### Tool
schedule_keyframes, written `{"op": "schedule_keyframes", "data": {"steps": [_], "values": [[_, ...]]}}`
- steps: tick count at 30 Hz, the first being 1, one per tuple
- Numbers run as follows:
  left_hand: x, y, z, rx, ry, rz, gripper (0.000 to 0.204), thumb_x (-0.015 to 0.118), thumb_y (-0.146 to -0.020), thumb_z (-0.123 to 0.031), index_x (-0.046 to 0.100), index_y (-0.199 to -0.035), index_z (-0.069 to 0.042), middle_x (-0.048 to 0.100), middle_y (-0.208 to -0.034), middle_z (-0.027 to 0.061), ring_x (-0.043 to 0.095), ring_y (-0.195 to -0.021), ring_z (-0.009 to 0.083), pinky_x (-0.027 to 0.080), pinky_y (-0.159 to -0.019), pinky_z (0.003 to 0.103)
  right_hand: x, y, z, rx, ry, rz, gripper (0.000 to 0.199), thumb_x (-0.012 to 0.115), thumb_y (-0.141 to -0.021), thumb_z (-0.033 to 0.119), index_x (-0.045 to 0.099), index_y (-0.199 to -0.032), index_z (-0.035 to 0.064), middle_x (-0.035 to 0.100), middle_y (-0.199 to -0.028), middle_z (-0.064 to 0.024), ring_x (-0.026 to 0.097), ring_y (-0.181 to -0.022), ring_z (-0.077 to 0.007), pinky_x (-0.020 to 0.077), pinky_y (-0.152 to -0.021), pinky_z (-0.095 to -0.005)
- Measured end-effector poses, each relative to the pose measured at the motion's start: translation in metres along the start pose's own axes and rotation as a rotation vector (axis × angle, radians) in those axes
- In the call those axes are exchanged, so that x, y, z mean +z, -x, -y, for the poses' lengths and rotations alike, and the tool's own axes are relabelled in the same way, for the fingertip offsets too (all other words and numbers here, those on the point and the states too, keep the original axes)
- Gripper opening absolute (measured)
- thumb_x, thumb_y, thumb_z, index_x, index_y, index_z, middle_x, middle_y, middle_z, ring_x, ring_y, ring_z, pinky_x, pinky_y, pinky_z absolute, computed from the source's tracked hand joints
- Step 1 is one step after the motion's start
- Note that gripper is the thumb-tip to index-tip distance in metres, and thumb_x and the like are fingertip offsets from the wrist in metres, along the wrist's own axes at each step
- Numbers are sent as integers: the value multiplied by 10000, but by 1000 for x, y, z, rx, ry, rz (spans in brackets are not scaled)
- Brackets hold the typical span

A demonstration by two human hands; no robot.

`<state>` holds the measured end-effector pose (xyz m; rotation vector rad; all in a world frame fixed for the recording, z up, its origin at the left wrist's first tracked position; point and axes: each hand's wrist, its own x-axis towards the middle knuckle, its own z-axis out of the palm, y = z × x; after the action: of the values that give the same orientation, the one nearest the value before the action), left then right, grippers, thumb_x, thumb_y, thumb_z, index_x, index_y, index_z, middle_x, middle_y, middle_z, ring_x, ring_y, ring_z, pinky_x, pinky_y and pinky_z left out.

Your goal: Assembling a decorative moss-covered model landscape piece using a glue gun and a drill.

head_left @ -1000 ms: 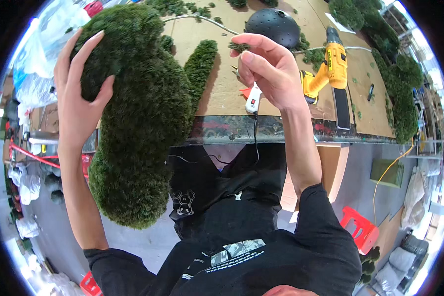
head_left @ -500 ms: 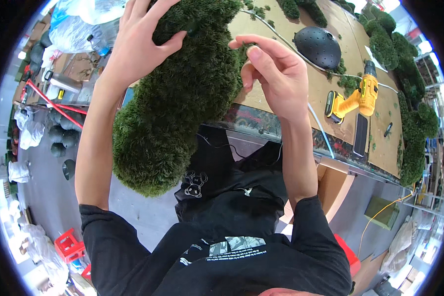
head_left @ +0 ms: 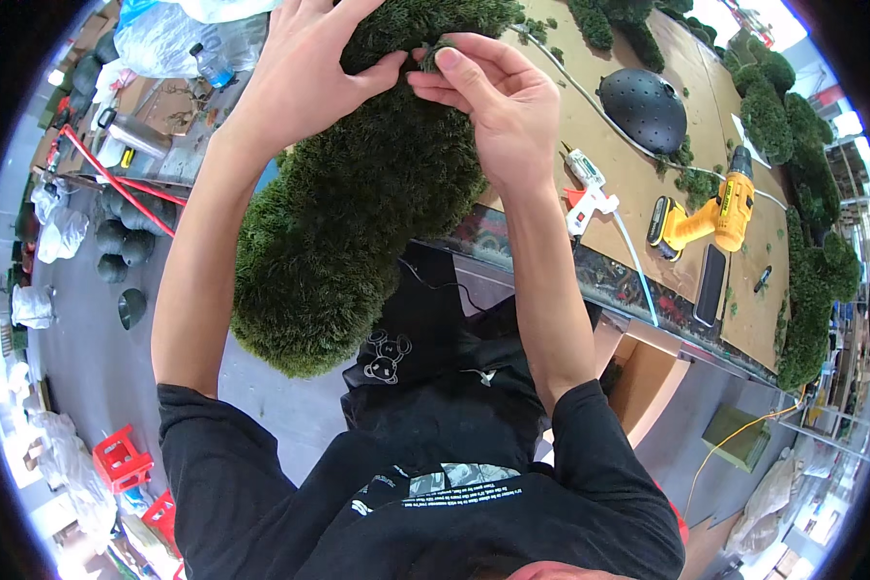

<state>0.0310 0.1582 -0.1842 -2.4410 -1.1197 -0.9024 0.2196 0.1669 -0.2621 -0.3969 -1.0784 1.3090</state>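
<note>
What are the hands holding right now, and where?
Left hand grips the moss form at its upper part; right hand pinches a moss tuft at its fingertips.

One large green moss form [head_left: 358, 213]; one black perforated dome [head_left: 645, 106]; one yellow cordless drill [head_left: 710, 215]; one white glue gun [head_left: 588, 188]; two red plastic crates [head_left: 121, 459]; one plastic water bottle [head_left: 211, 66].
</note>
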Motion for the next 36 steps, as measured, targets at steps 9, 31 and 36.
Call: {"op": "schedule_keyframes", "data": {"steps": [9,31,36], "values": [[-2,2,0,-12,-16,3,800,793,-748,-41,520,-1484,-188,367,-1582,200,337,-1477,427,298,-1211,524,0,6,3,-4,114,-25,234,704,-959,-15,661,-1148,-146,738,-1020,-220,769,-933,-312,664,-856,-391],[4,4,7,41,10,-33,786,792,-771,-44,516,-1489,-206,354,-1593,185,319,-1487,425,310,-1202,545,8,6,5,-9,236,-132,202,727,-935,-3,716,-1088,-133,759,-970,-211,777,-845,-270,662,-781,-345],[4,3,4,11,-60,-4,779,793,-776,-41,519,-1486,-208,356,-1590,185,324,-1484,426,316,-1199,542,12,6,7,2,294,-142,199,724,-934,-8,715,-1085,-136,760,-970,-212,776,-838,-264,661,-773,-343]]}}
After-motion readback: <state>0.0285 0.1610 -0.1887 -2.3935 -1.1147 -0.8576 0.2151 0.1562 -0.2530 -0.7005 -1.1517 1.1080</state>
